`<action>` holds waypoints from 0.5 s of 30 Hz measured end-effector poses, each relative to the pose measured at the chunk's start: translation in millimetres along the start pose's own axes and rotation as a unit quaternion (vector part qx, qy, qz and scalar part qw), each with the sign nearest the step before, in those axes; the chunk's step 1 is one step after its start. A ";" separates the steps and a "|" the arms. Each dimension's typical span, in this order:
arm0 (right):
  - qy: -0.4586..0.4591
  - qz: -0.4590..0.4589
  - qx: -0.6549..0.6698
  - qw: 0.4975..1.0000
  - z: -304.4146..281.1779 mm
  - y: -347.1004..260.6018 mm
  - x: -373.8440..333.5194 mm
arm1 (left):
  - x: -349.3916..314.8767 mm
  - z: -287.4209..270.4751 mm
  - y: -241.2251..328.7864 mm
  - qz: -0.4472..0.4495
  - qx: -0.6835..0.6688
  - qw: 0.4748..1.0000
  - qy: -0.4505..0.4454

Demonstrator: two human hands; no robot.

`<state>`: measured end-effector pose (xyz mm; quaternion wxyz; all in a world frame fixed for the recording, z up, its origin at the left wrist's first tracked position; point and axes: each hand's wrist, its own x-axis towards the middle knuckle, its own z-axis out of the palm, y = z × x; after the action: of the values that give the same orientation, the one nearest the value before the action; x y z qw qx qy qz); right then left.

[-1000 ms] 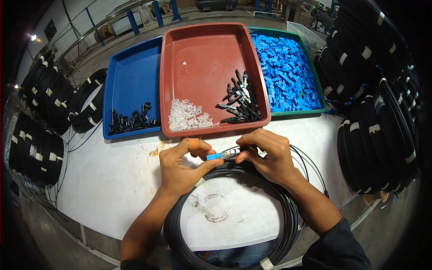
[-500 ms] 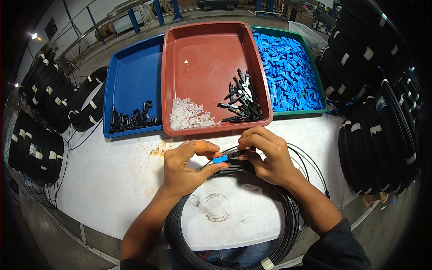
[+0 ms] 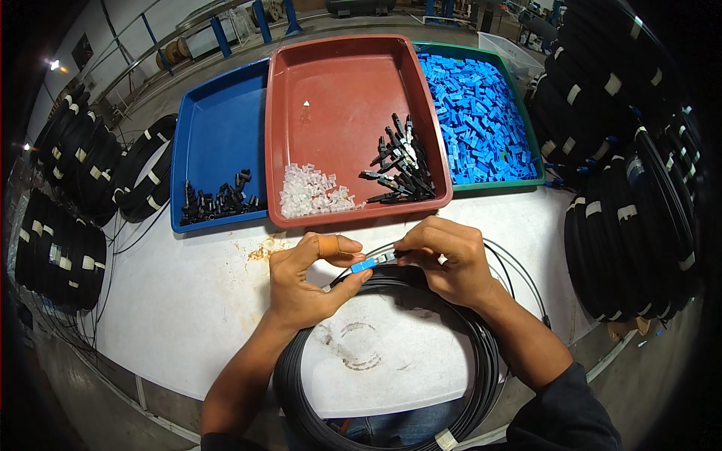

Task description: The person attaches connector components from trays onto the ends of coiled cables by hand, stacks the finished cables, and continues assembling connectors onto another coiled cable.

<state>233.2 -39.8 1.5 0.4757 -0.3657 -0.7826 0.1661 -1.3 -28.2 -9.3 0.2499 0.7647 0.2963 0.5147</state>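
Note:
My left hand [image 3: 307,276] pinches a small blue plastic connector housing [image 3: 362,265] between thumb and fingers; one finger has an orange-tan wrap. From the right, the fingertips of my right hand [image 3: 455,259] grip a small black-and-light-grey cable connector [image 3: 386,258]. Its pale end meets the blue housing, or nearly so; whether it sits inside cannot be made out. Both pieces are held just above the far side of a coil of black cable [image 3: 292,376], which lies on the white table between my forearms and overhangs the near edge.
Beyond my hands stand a blue tray [image 3: 226,124] with black parts, a red tray [image 3: 331,98] with clear pieces and black connectors, and a green tray [image 3: 500,186] full of blue housings. Black cable coils are stacked at left [image 3: 60,248] and right [image 3: 624,248].
The blue housing has tilted, its right end higher, and shifted slightly left. More of the connector's pale body shows between my hands. Both hands keep their grip.

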 end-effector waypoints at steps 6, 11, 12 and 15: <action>0.001 -0.021 0.030 0.999 -1.8 4.2 0.4 | 2.9 0.6 1.2 0.019 -0.005 1.000 -0.021; -0.010 0.008 0.051 0.999 -0.1 7.2 -0.5 | 2.8 0.0 3.8 0.027 -0.009 0.999 -0.026; -0.010 0.008 0.049 0.999 -1.5 7.4 -0.5 | 2.0 2.3 3.4 0.019 -0.012 0.999 -0.024; -0.011 -0.007 0.045 0.999 -2.6 8.6 0.1 | 4.0 0.5 2.2 0.043 0.007 0.998 -0.033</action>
<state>239.0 -34.2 -2.4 0.4843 -0.3364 -0.7821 0.2013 0.8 -27.0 -5.4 0.2315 0.7951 0.2582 0.4975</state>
